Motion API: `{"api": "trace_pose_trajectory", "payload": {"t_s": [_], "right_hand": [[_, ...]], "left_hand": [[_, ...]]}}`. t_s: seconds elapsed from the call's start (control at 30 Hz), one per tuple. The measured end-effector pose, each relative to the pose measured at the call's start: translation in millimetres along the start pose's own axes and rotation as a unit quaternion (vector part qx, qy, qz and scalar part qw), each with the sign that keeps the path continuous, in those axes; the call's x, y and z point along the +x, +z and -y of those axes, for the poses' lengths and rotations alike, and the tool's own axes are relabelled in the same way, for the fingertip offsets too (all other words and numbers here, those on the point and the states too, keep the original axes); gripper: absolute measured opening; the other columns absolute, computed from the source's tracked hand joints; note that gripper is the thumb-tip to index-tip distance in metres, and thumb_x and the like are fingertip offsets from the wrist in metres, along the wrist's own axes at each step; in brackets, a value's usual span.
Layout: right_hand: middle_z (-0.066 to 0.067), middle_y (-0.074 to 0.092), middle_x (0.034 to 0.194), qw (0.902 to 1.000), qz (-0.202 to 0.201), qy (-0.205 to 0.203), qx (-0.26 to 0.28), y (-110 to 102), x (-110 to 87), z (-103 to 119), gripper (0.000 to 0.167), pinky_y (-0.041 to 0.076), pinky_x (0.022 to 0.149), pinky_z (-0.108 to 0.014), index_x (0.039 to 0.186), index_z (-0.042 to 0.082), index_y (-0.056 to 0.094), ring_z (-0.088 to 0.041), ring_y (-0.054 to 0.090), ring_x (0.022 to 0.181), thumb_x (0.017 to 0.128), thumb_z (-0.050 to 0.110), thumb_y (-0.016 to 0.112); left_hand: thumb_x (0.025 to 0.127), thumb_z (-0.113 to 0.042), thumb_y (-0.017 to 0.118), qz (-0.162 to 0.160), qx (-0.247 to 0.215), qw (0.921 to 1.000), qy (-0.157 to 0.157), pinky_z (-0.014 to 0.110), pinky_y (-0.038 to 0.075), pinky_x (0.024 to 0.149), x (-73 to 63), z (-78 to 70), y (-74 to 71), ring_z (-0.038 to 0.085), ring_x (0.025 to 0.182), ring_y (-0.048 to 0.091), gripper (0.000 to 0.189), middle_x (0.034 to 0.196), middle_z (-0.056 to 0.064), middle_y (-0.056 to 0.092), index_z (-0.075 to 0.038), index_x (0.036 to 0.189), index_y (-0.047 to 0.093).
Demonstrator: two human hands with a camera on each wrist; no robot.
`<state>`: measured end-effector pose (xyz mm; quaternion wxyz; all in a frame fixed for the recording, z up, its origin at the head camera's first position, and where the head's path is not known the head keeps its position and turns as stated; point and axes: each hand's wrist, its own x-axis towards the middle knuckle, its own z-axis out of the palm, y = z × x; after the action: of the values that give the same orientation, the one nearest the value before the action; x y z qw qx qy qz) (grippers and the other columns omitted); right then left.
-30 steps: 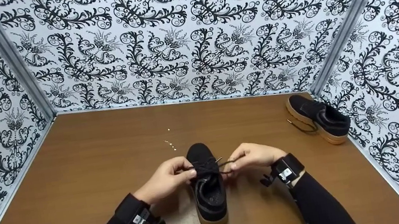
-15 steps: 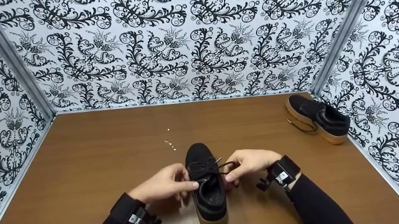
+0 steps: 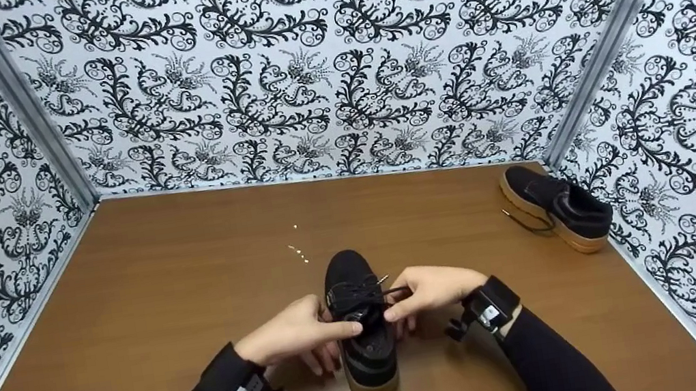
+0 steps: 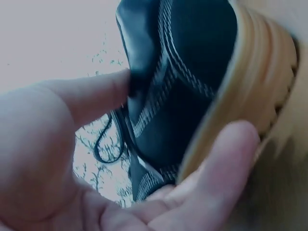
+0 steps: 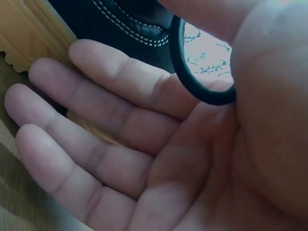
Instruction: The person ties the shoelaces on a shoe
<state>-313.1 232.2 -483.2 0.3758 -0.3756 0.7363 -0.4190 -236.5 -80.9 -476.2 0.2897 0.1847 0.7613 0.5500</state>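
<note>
The laced black shoe (image 3: 350,267) stands upright on the table (image 3: 190,246), toe pointing away.

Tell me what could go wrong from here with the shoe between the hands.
The lace loop passes between the thumb and fingers of the right hand, so it might catch and pull loose if that hand draws away. The left hand touches one side of the shoe and the right hand the other, so an uneven push could slide or tip it.

White walls (image 3: 276,82) with black scrollwork and grey corner posts (image 3: 16,100) enclose a brown worktop (image 3: 190,246), softly shining at its near edge.
</note>
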Motion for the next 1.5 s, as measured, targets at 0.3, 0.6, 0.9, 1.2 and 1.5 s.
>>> {"api": "trace_pose_trajectory", "payload": {"t_s": [0.3,0.6,0.9,1.2,1.5], "right_hand": [[-0.023,0.082,0.098,1.0,-0.006,0.004,0.002,1.6,-0.3,1.4,0.029,0.067,0.077,-0.042,0.109,0.009,0.083,-0.045,0.08,0.085,0.107,0.037,0.076],[-0.019,0.082,0.095,0.9999,-0.016,0.006,0.001,2.7,0.8,1.9,0.031,0.067,0.079,-0.052,0.109,0.005,0.082,-0.053,0.078,0.084,0.107,0.036,0.077],[-0.015,0.082,0.098,0.9994,-0.004,0.01,0.032,7.2,2.7,3.5,0.029,0.067,0.078,-0.054,0.115,0.003,0.079,-0.052,0.079,0.085,0.109,0.031,0.075],[-0.014,0.082,0.098,0.9986,-0.037,0.024,0.029,5.9,6.2,7.9,0.023,0.067,0.078,-0.056,0.112,0.004,0.078,-0.059,0.076,0.088,0.104,0.025,0.076],[-0.014,0.082,0.096,0.9953,-0.084,0.046,0.005,-7.4,24.4,14.5,0.018,0.067,0.078,-0.051,0.107,0.005,0.076,-0.048,0.079,0.086,0.1,0.021,0.071]], "left_hand": [[0.101,-0.042,0.084,0.003,-0.035,0.9993,-0.012,0.044,0.066,0.059,0.0,0.6,-1.4,0.043,0.071,0.08,0.047,0.085,0.029,0.078,0.003,0.103,0.072],[0.099,-0.044,0.085,-0.002,-0.035,0.999,-0.029,0.046,0.067,0.061,-0.3,-0.7,-2.6,0.042,0.073,0.081,0.05,0.087,0.028,0.078,0.004,0.103,0.071],[0.097,-0.038,0.089,-0.02,-0.044,0.9987,-0.014,0.049,0.067,0.062,-2.4,-1.3,3.3,0.047,0.077,0.08,0.047,0.092,0.026,0.077,0.001,0.108,0.065],[0.09,-0.031,0.09,-0.089,-0.011,0.996,0.002,0.041,0.064,0.055,3.9,-3.3,6.6,0.034,0.07,0.078,0.048,0.093,0.022,0.074,-0.001,0.11,0.058],[0.092,-0.024,0.085,-0.13,-0.028,0.9911,0.014,0.041,0.064,0.055,21.1,2.1,-11.2,0.032,0.07,0.077,0.042,0.094,0.019,0.073,0.001,0.111,0.057]]}}
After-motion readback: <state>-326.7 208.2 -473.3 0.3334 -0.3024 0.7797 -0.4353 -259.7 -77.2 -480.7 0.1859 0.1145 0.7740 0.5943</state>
